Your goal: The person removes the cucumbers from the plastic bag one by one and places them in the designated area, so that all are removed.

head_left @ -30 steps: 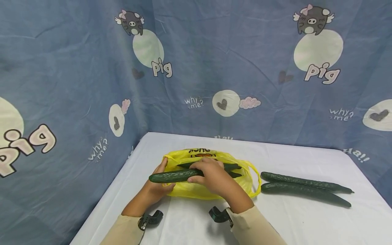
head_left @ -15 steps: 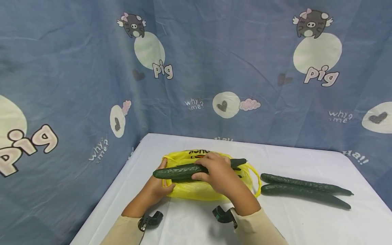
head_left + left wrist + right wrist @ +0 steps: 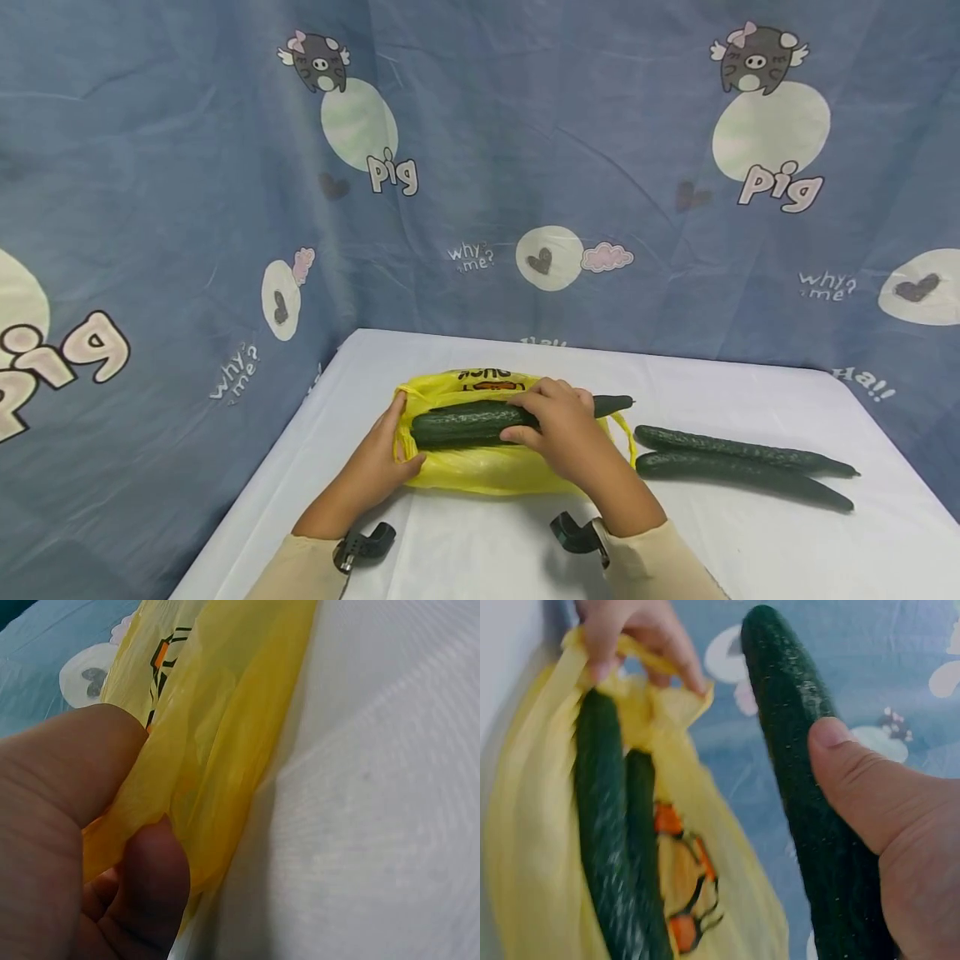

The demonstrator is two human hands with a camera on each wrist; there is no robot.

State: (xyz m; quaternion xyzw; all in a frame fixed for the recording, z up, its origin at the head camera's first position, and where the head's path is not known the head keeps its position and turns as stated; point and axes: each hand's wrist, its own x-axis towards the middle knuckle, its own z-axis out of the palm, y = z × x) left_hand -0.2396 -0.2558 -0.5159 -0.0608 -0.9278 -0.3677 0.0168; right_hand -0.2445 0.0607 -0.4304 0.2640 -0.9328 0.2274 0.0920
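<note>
My right hand [image 3: 558, 427] grips a long dark green cucumber [image 3: 791, 750] around its middle, thumb along the near side. The cucumber is raised above a yellow plastic bag [image 3: 495, 471] that lies on its side. Two more cucumbers [image 3: 604, 825] lie inside the bag, in the right wrist view. At the bag's left end, my left hand [image 3: 375, 462] holds the mouth apart. In the left wrist view, the thumb [image 3: 155, 881] and a finger pinch the thin yellow plastic. The held cucumber hides part of those below it in the head view.
Side by side on the white table [image 3: 712, 550], right of the bag, lie two cucumbers, a rear one [image 3: 750, 447] and a front one [image 3: 742, 480]. A blue printed cloth [image 3: 450, 167] hangs behind the table and along its left side.
My right hand has moved rightward with the cucumber, whose stem end now sticks out past the bag's right side. The left hand stays at the bag's mouth.
</note>
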